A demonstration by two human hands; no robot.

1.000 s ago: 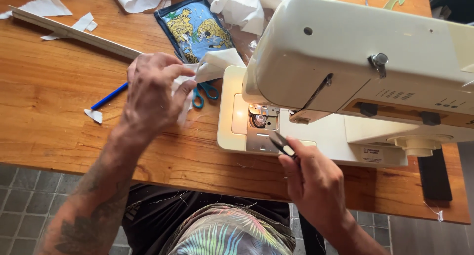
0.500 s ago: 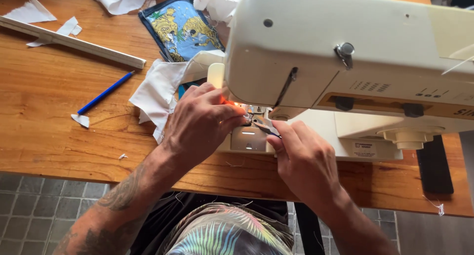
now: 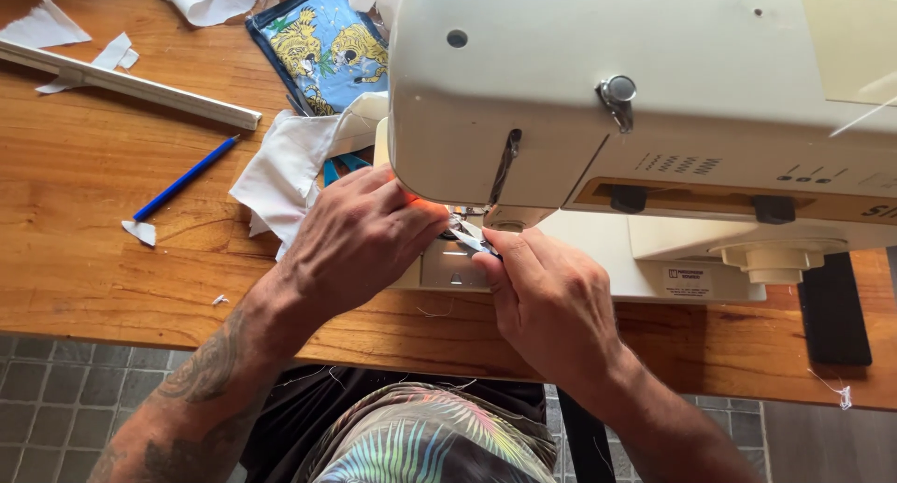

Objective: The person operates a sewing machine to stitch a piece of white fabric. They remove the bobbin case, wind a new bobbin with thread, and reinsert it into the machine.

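Both hands knuckles-up under the sewing machine (image 3: 645, 100): left hand (image 3: 360, 235) fingers curled, right hand (image 3: 551, 301) pinching small metal tool (image 3: 470, 238).

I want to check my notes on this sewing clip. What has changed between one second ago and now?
The left hand left the white cloth and moved right, to the needle area under the sewing machine. The right hand shifted slightly up toward the needle and keeps its small metal tool. The pencil, the ruler and the tiger-print piece stayed put.
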